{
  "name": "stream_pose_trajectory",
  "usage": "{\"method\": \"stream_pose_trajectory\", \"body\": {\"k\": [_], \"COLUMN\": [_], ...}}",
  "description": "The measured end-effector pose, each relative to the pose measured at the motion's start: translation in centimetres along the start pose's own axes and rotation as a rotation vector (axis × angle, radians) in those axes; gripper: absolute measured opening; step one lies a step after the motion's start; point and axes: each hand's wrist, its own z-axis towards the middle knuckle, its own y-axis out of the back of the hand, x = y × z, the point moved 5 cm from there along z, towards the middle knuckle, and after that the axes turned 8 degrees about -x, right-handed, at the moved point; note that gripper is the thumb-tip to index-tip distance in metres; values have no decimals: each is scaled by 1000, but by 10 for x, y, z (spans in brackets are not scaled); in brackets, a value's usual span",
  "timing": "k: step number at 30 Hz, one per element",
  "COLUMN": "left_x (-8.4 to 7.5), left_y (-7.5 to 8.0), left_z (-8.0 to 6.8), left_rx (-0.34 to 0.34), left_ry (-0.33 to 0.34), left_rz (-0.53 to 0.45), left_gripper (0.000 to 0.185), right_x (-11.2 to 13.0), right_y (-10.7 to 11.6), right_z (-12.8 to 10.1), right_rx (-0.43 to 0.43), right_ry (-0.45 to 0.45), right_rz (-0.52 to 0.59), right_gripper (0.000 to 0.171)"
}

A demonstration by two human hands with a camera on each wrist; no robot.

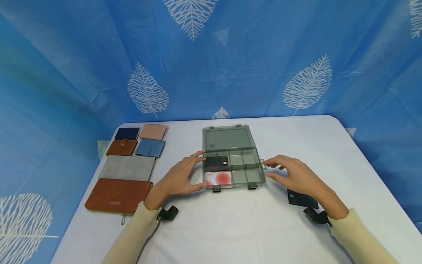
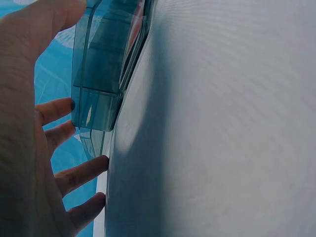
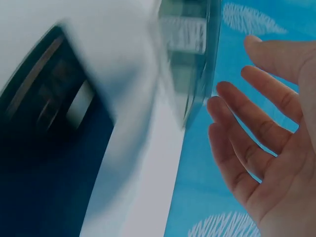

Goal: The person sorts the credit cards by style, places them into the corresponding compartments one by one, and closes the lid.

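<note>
A green translucent compartment box [image 1: 240, 176] lies on the table with its hinged lid [image 1: 229, 139] laid back on the far side. In its left compartments are a black card marked VIP [image 1: 215, 164] and a white card with red circles [image 1: 218, 178]. My left hand [image 1: 181, 176] spans the box's left side, thumb at the near corner and fingers spread toward the far end; in the left wrist view, fingertips are right at the wall. Off the right side, my right hand [image 1: 295, 174] is loosely bent, its palm bare in the right wrist view.
A dark card [image 1: 301, 199] lies on the white table [image 1: 214, 231] below my right hand. At the left are a brown zip wallet [image 1: 118, 196], a grey wallet [image 1: 128, 167], a blue wallet [image 1: 150, 147], a brown snap wallet [image 1: 122, 147], a pink wallet [image 1: 153, 131] and a navy wallet [image 1: 127, 133].
</note>
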Motion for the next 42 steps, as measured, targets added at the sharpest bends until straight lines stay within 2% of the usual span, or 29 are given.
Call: {"method": "stream_pose_trajectory", "body": {"k": [8, 14, 19, 24, 32, 38, 42], "left_x": [1, 2, 2, 2, 4, 6, 6], "left_y": [-4, -6, -6, -6, -3, -4, -6], "left_z": [0, 2, 2, 1, 2, 2, 2], "left_rx": [-14, -12, -7, -10, -12, -11, -6], "left_ry": [-18, -13, -14, -17, -15, -13, -6], "left_rz": [-7, 0, -3, 2, 0, 4, 6], "left_gripper": [92, 92, 91, 91, 92, 92, 92], "right_x": [-32, -50, -57, -61, -69, -70, -72], "right_y": [20, 25, 25, 26, 26, 24, 21], "right_z": [-35, -58, -72, -81, -88, -91, -91], "right_rx": [54, 106, 113, 123, 169, 120, 139], "right_ry": [-97, -170, -165, -146, -213, -158, -186], "right_rz": [-48, -68, -96, -88, -62, -45, -29], "right_gripper": [43, 49, 57, 64, 78, 73, 70]}}
